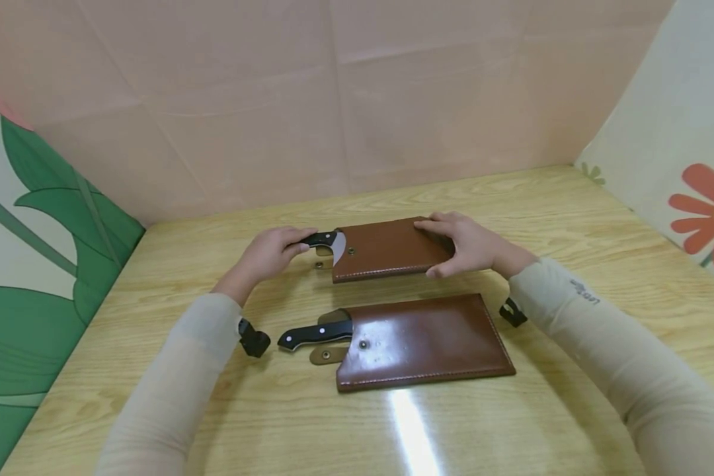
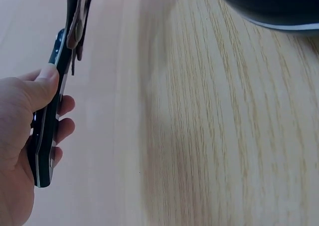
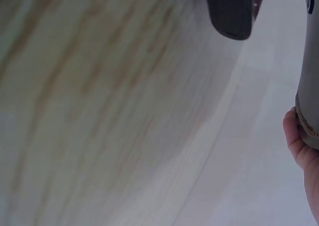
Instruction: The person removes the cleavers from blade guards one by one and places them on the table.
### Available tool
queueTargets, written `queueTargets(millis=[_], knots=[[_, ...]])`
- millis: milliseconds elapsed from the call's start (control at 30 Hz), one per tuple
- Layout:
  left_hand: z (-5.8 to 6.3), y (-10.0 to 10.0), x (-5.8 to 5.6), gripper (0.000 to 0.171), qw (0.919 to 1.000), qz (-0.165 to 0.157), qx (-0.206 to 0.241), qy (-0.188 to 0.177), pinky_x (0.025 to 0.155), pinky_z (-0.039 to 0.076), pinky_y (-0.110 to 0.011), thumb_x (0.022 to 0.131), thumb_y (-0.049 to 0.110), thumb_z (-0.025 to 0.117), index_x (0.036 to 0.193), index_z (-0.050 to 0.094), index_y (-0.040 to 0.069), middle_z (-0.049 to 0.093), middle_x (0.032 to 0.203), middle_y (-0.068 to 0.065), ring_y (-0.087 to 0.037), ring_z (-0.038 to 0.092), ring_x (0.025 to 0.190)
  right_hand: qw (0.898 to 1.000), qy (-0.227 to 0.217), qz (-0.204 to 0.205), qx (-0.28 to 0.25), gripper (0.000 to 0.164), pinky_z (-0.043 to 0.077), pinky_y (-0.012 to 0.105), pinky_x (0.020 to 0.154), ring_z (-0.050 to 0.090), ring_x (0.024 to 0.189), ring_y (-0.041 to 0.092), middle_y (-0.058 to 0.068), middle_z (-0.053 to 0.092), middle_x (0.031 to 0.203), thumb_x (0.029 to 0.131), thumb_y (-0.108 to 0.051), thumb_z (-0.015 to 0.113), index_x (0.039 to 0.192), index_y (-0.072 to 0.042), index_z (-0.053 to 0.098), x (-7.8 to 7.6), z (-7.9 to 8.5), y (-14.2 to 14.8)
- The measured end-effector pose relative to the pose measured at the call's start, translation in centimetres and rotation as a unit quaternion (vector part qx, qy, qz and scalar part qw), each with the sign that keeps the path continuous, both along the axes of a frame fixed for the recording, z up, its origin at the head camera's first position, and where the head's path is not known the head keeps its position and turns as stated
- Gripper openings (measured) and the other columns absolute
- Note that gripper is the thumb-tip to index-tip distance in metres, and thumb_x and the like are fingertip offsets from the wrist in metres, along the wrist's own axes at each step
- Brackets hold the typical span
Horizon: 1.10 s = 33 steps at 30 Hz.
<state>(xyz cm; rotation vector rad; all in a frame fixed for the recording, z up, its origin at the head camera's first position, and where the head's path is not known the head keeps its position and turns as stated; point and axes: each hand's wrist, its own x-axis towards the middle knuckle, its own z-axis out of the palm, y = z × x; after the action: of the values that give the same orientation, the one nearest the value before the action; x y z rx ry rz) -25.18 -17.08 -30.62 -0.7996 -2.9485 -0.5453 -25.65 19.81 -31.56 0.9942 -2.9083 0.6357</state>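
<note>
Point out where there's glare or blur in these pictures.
Head view: white glare on the nearer sheath and the table, while the held sheath looks duller; left wrist view: table grain fairly sharp, beside a soft dark band; right wrist view: grain looks blurred.

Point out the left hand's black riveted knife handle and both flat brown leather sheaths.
Black riveted knife handle (image 2: pixel 46 130), left wrist view: middle of the grip.
Farther flat brown leather sheath (image 1: pixel 389 248), head view: middle of its broad face.
Nearer flat brown leather sheath (image 1: pixel 425 342), head view: middle of its glossy face.

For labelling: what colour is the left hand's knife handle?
Black handle, best seen in left wrist view.
</note>
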Motion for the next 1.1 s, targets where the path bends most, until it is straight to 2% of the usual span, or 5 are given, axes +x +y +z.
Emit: queueTargets(millis=[667,1100], knots=[[0.3,-0.4,0.25,0.041,0.9999,0.013,0.004,-0.008,0.102,0.038,-0.049,0.096,0.024,0.05,0.136,0.048,0.016,0.056,0.13,-0.012,-0.031,0.05,0.12,1.0,0.007,-0.004,0.0,0.091,0.024,0.065,0.102,0.027,0.131,0.048,0.029,0.031,0.143,0.062,-0.044,0.077,0.14,-0.012,0.042,-0.05,0.12,0.65],[0.05,-0.75,0.24,0.041,0.9995,0.02,0.017,-0.016,0.1,0.039,-0.049,0.096,0.024,0.05,0.137,0.047,0.019,0.055,0.131,-0.011,-0.031,0.05,0.12,1.0,0.009,-0.001,-0.011,0.09,0.024,0.064,0.103,0.027,0.13,0.048,0.03,0.031,0.142,0.062,-0.042,0.078,0.139,-0.011,0.043,0.01,0.06,0.99]])
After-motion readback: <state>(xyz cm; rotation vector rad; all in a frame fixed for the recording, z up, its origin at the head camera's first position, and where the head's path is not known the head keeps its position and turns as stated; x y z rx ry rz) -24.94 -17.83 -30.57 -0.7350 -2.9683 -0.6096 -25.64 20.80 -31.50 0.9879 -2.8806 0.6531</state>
